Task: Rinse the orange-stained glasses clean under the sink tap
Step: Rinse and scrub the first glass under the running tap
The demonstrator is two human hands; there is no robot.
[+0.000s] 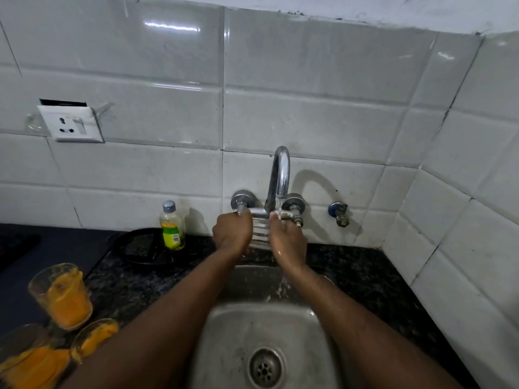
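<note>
White tiled wall [309,108] fills the upper half, meeting a side wall at 3 o'clock. Below it runs one dark speckled counter [134,287] with one steel sink [224,346] set in it at 6 o'clock, its single drain [266,367] near the bottom edge. One curved tap [279,175] stands at the centre with water running from its spout, a valve on each side of it and a third small valve [339,213] farther toward 3 o'clock. Two bare arms reach up from 6 o'clock. The left hand [231,231] and the right hand [288,242] hold one clear ribbed glass [261,234] between them, just under the stream; the left grip is curled round its side, the right palm pressed flat against the other side. At 8 o'clock, three orange-stained glasses wait on the counter: one upright [63,297] and two lower ones [92,336] [31,360], close together. One black pan [140,248] lies at 9 o'clock of the hands, with one small bottle [172,227], green-labelled, by it. One socket [71,123] sits on the wall at 10 o'clock.
</note>
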